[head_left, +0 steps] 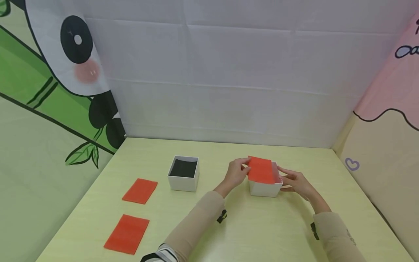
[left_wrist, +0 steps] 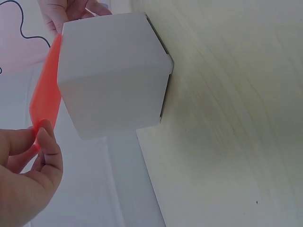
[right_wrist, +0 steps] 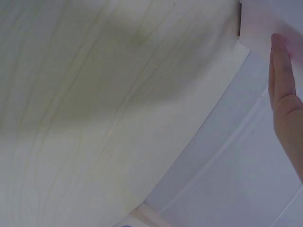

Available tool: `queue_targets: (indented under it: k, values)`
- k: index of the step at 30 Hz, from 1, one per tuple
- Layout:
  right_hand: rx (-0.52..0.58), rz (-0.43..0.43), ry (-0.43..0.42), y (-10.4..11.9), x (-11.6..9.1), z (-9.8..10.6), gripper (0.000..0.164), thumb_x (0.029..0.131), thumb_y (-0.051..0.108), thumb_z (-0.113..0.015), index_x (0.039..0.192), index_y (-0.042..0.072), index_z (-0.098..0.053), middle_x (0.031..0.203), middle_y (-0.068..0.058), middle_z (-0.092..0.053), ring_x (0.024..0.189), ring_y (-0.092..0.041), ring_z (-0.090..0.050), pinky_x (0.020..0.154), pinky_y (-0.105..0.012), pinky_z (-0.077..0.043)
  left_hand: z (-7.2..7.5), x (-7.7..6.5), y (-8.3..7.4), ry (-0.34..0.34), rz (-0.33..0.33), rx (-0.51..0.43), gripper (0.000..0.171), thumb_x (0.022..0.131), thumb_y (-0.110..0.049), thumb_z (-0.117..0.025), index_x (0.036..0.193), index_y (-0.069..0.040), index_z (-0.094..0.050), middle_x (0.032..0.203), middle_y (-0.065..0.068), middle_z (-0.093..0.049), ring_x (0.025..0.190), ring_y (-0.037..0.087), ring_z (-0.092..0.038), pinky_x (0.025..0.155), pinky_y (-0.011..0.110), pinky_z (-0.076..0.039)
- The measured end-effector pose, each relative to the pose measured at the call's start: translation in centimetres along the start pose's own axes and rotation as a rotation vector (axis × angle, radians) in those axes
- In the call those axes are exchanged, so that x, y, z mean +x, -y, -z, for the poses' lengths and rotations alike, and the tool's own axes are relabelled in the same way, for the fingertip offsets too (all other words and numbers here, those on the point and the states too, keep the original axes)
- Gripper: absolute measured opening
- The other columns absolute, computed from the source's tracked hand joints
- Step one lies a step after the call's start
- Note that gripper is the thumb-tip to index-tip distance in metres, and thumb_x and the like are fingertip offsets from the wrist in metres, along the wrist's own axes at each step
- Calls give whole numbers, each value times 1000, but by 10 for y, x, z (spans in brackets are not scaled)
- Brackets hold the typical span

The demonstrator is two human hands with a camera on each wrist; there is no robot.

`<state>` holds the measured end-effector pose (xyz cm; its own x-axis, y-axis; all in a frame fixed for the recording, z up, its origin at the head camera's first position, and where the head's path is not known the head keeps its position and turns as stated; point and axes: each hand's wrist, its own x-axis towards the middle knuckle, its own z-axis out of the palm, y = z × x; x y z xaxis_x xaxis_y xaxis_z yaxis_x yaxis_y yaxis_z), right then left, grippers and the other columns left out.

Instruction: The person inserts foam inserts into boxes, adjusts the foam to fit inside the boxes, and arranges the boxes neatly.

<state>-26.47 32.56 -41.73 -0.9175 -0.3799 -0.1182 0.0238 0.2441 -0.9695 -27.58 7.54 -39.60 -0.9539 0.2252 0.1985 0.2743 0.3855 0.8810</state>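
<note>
My left hand (head_left: 237, 171) pinches the left edge of a flat red sheet (head_left: 260, 170) between thumb and fingers. The sheet lies over the top of a white box (head_left: 264, 189) and covers most of its opening; a pinkish strip shows along the right side. In the left wrist view the red sheet (left_wrist: 46, 92) slants along the box's top, its near end in the left hand's fingertips. Against the box's right side rest the mostly straight fingers of my right hand (head_left: 296, 183). The right wrist view has those fingers (right_wrist: 282, 71) flat beside the white wall.
A second white box (head_left: 183, 183) with a dark inside stands left of the hands. Two more red sheets, one farther back (head_left: 140, 191) and one nearer (head_left: 127, 234), lie at the left of the pale table (head_left: 262, 233). Printed cloth walls border the table behind and at both sides.
</note>
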Motion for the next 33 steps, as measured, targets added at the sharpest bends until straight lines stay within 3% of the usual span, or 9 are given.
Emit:
queue_targets:
  k: [9,24,28,33]
  values:
    - [2,-1,12,7,-3,-1,60,90,14,-53,138,-2,-22,117,-31,-48,84,-21,-61,78,-52,-42,-9,6,3,-5,28,29,38,85,0,-58,122,2,-53,93,8,-59,55,7,-48,48,17,-40]
    - [-25,-10,-15,3,-2,-3,57,91,14,-53,138,0,-23,117,-29,-50,83,-21,-61,76,-48,-45,-20,10,2,33,37,74,35,85,-4,-60,119,1,-56,91,6,-59,59,9,-45,52,15,-40]
    - [-17,-17,-11,3,-2,-4,57,91,14,-52,138,-1,-23,116,-30,-50,83,-22,-60,76,-48,-45,-21,10,2,39,9,136,34,85,-6,-61,118,1,-57,91,6,-58,65,11,-46,56,16,-40]
    - [-20,-37,-19,5,-2,-4,57,91,14,-52,138,0,-22,116,-29,-50,83,-22,-60,76,-47,-45,-22,11,3,55,30,238,34,85,-16,-62,116,-3,-60,89,2,-55,79,13,-46,64,19,-40]
